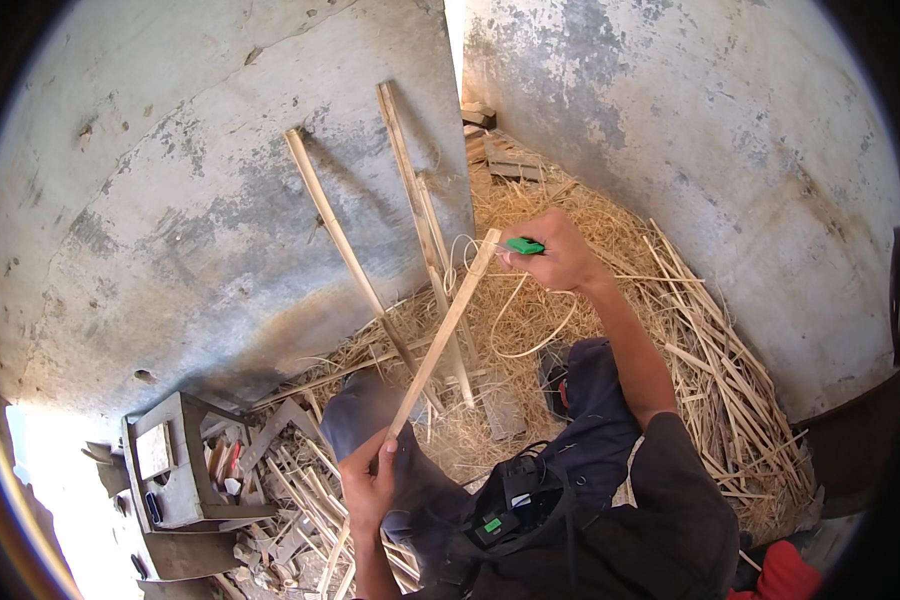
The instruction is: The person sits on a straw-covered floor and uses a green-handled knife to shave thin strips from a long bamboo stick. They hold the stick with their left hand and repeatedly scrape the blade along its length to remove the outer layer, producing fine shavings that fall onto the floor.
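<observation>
A long pale strip of wood or bamboo [442,335] slants up and to the right in front of me. My left hand [367,482] is closed around its near end, the thumb lying along it. My right hand [560,252] grips a green-handled utility knife [525,245] at the strip's far end, and the blade meets the edge there. Thin curled shavings [515,352] hang in loops around that end and below my right hand. My fingers partly cover the knife's handle.
Several long strips [335,225] lean against the worn wall [170,190] ahead. Shavings [530,200] cover the floor, with a heap of split sticks [740,400] at the right. A wooden box [185,480] with odds and ends stands at the left. Red cloth [785,572] shows lower right.
</observation>
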`<state>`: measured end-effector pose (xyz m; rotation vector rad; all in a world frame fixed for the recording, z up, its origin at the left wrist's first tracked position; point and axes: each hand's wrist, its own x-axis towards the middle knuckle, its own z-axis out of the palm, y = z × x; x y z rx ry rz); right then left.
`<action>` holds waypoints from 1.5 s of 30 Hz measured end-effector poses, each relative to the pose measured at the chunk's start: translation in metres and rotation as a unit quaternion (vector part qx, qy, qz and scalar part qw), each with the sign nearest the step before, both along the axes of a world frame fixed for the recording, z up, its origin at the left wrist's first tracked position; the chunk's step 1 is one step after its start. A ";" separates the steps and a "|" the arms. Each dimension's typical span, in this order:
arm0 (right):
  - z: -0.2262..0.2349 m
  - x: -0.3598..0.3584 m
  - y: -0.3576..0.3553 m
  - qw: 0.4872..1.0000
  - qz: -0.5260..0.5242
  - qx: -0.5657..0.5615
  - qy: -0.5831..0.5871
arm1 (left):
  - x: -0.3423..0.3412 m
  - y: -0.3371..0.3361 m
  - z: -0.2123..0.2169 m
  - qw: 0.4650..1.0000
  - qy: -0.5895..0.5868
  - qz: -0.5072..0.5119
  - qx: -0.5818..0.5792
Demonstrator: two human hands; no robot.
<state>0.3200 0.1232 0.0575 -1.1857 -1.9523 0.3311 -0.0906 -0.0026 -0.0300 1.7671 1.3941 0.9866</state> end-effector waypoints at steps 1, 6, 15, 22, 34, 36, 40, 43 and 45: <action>-0.003 0.004 0.004 0.998 0.038 -0.024 0.031 | -0.008 0.002 -0.006 1.000 -0.005 -0.011 -0.009; -0.006 0.023 0.015 0.942 0.204 -0.201 0.176 | -0.024 0.003 -0.003 0.995 -0.046 -0.063 -0.070; -0.034 0.033 0.021 0.743 0.418 -0.261 0.452 | -0.022 -0.003 -0.007 0.989 -0.074 -0.112 -0.063; -0.026 0.018 0.018 0.695 0.505 -0.183 0.477 | -0.018 -0.007 -0.014 0.993 -0.063 -0.102 -0.021; 0.007 0.017 -0.006 0.980 -0.048 0.130 0.146 | 0.010 -0.014 0.002 0.997 -0.035 0.061 -0.033; 0.009 -0.004 -0.020 0.990 -0.030 0.108 0.090 | 0.015 -0.014 0.004 0.995 -0.056 0.067 -0.044; 0.004 -0.045 -0.029 0.986 -0.044 0.160 -0.006 | 0.023 -0.015 0.006 0.996 -0.062 0.054 -0.033; 0.001 -0.054 -0.028 0.983 -0.055 0.177 -0.013 | 0.024 -0.018 0.008 0.995 -0.074 0.053 -0.050; -0.002 -0.055 -0.026 0.981 -0.063 0.184 -0.006 | 0.026 -0.020 0.008 0.995 -0.082 0.048 -0.044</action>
